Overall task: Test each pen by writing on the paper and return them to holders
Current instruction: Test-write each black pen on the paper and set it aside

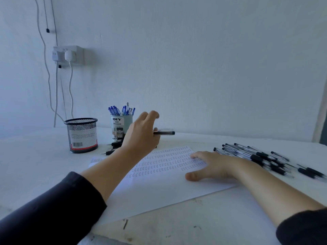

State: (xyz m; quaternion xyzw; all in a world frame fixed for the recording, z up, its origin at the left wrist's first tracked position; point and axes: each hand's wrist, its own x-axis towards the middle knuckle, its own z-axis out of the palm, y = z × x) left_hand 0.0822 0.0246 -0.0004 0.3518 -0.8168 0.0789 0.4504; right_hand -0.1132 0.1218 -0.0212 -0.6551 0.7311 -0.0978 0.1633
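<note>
A black pen (163, 133) is held in the left hand (141, 133) fingers near the holders, apparently being returned; the right hand (212, 165) is laid flat on the paper (159, 188).

The light is soft and a bit dim, with a cold blue tint all over. Shadows are faint, and nothing shines or glares. The raised left hand (141, 133) and its pen (164, 132) look smeared. The wide lens bends the table's (35, 165) far edge into a curve.
</note>
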